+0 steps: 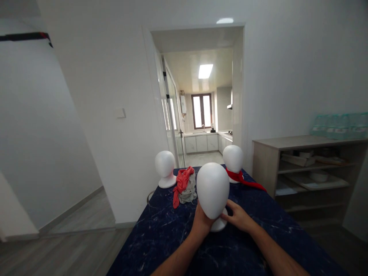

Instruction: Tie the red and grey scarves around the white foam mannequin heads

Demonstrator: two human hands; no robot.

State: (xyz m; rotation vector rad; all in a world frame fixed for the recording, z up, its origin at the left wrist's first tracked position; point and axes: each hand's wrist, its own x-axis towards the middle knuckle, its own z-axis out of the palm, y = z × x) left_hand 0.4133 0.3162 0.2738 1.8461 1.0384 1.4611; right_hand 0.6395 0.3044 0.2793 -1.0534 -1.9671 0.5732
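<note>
A smooth white mannequin head (213, 188) stands upright on its round base near the middle of the dark blue marbled table. Both hands are at its neck: my left hand (202, 221) wraps the left side, its fingers partly hidden under the head. From the right, my right hand (238, 217) grips the neck, thumb in front and fingers reaching behind. Just beyond my left hand lie a crumpled coral-red cloth (183, 184) and a grey cloth (189, 193), touching each other.
Two more white mannequin heads stand at the far end, one at left (165, 164) and one at right (232, 158) with a red cloth strip (240, 177) around its base. Right of the table is a shelf unit (287, 143) bearing bottled water (339, 126). A doorway opens beyond.
</note>
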